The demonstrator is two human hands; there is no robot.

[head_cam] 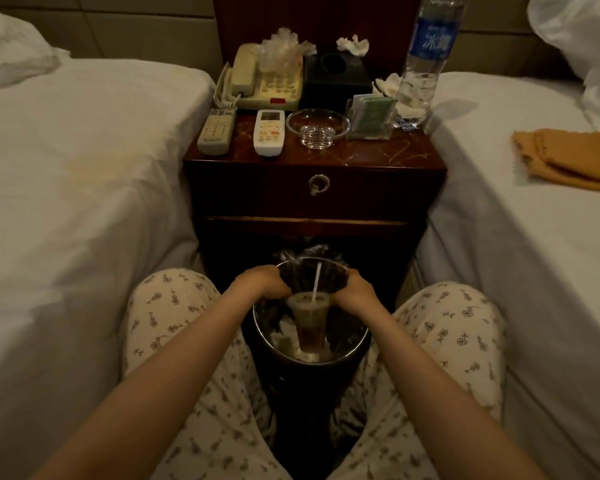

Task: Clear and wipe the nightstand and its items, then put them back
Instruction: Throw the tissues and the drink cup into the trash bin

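The dark wooden nightstand [326, 157] stands between two beds. On it lie a cream telephone [264, 81], two remotes [215, 129] [269, 131], a glass ashtray [317, 126], a black tissue box [336, 77], a card holder [369, 116], a water bottle [426, 60], crumpled plastic wrap [281, 46] and used tissues [354, 45]. Below, a metal bin [357, 341] holds a plastic cup with a straw [310, 323]. My left hand [264, 280] and my right hand [355, 289] each grip the black bin liner [312, 275] at the rim.
White beds flank the nightstand on the left [84, 168] and right [516, 202]. An orange cloth [568, 157] lies on the right bed. My knees in floral trousers [174, 323] sit either side of the bin. The nightstand drawer has a ring pull [318, 184].
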